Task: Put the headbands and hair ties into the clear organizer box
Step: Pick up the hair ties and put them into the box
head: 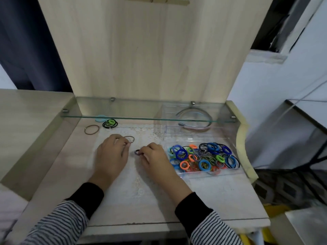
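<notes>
Head view looks down on a pale desk (58,174) with a lace mat, both hands out over it. Left hand (111,154) has its fingertips pinched on a thin brown tie (130,138), whose loop sticks out just past them on the far side. Right hand (155,156) pinches a small dark tie (137,152) at its left edge; most of that loop is covered by the fingers, so its colour is hard to tell. Just right of the right hand lies the clear box (230,138): its near section is heaped with bright ties (203,156), its far section holds headbands (194,119), partly blurred behind a glass shelf (141,117). Far left, loose on the desk, lie a brown ring (91,129) and a black-and-green bunch (110,123), with something pale blue (100,118) half hidden under the shelf edge.
</notes>
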Demonstrator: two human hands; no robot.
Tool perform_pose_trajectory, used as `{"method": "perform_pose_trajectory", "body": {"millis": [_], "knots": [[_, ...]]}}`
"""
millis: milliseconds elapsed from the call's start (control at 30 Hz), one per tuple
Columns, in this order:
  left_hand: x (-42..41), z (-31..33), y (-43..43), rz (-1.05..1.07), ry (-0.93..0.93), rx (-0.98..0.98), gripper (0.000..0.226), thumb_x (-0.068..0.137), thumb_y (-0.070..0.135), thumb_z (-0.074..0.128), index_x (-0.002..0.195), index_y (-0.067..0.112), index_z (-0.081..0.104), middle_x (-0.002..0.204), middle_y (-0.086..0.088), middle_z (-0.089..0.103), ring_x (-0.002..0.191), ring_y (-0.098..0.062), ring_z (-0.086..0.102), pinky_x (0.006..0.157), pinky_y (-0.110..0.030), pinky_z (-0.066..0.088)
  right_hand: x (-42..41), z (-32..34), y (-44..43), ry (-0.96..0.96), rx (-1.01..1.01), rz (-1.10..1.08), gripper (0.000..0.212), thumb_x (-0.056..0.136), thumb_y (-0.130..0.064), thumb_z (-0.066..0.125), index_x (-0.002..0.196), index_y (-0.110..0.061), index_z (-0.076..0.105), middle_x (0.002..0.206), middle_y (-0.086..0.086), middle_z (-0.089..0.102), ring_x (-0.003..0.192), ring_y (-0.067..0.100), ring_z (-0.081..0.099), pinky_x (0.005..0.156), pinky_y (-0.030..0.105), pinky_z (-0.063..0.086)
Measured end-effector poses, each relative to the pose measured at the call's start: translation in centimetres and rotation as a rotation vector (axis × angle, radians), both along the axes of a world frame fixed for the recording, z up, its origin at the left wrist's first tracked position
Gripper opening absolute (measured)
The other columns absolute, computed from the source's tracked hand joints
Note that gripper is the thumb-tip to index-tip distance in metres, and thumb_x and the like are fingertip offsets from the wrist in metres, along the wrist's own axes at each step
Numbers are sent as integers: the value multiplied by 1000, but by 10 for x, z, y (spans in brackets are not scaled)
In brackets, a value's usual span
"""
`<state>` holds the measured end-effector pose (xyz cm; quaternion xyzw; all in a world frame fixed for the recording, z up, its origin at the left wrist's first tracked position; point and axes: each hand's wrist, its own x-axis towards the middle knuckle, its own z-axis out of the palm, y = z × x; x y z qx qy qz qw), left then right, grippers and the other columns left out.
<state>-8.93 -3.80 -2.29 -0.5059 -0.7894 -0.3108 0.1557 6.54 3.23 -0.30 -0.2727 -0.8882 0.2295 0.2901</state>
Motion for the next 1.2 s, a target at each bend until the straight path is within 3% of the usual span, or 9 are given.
{"method": "perform_pose_trajectory", "body": {"millis": [267, 500, 800, 933, 1200], "knots": [[31, 1, 17, -101, -72, -5, 35, 89, 36, 40, 97, 13, 66, 101, -6, 59, 87, -30, 60, 73, -44, 52, 14, 16, 9, -22, 47, -11, 21, 88, -11, 52, 103, -4, 66, 97, 17, 56, 97, 35, 49, 78, 45, 48], [52, 9, 29, -149, -43, 34, 29, 92, 34, 45, 95, 13, 65, 97, -4, 59, 86, -27, 59, 71, -43, 51, 45, 27, 39, 58, 72, -106, 14, 86, -7, 58, 95, -7, 69, 92, 14, 59, 94, 31, 54, 76, 37, 48], [105, 23, 47, -321, -29, 82, 21, 92, 30, 50, 91, 15, 64, 94, -2, 59, 84, -24, 60, 71, -39, 51, 106, 36, 78, 5, 114, -266, 12, 83, -5, 60, 92, -6, 68, 96, 13, 62, 93, 29, 56, 76, 33, 47], [124, 26, 54, -395, -27, 32, 15, 91, 27, 55, 90, 16, 65, 92, 2, 59, 82, -20, 58, 71, -36, 50, 137, 36, 90, -56, 104, -371, 13, 86, -7, 60, 95, -6, 69, 95, 12, 61, 90, 26, 55, 67, 28, 42], [139, 22, 65, -500, -196, -73, 12, 92, 28, 62, 92, 18, 68, 96, 6, 58, 88, -13, 56, 84, -37, 50, 180, 30, 106, -159, 9, -565, 16, 83, -5, 58, 93, -5, 70, 96, 16, 62, 92, 33, 55, 72, 32, 44]]}}
